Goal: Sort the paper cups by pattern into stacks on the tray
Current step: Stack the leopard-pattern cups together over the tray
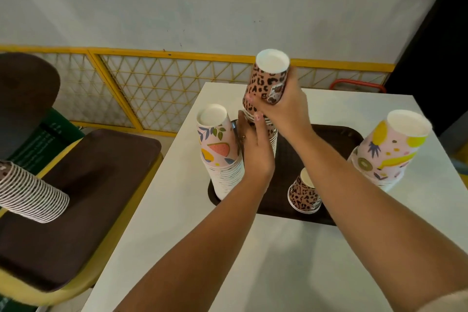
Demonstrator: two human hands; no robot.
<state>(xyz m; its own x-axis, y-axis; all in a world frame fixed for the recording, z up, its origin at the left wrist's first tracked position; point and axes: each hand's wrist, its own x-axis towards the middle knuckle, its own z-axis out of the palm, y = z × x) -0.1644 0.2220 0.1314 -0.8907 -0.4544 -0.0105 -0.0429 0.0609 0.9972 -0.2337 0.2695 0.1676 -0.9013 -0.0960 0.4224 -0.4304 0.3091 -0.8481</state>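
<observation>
A dark brown tray [326,134] lies on the white table. On its left stands a tall stack of upside-down fruit-pattern cups [219,149]. Behind it rises a tall stack of leopard-pattern cups [272,138]. My right hand [283,106] grips the top leopard cup [268,78] of that stack. My left hand [253,149] lies flat against the stack's side with straight fingers. A short leopard-cup stack [304,192] stands at the tray's front. At the right, a fruit-pattern cup stack [387,149] stands partly off the tray.
The white table [253,248] stretches toward me. At left a yellow chair with a brown cushion [76,197] carries a lying row of nested cups [30,195]. A yellow lattice fence [152,88] and a wall stand behind.
</observation>
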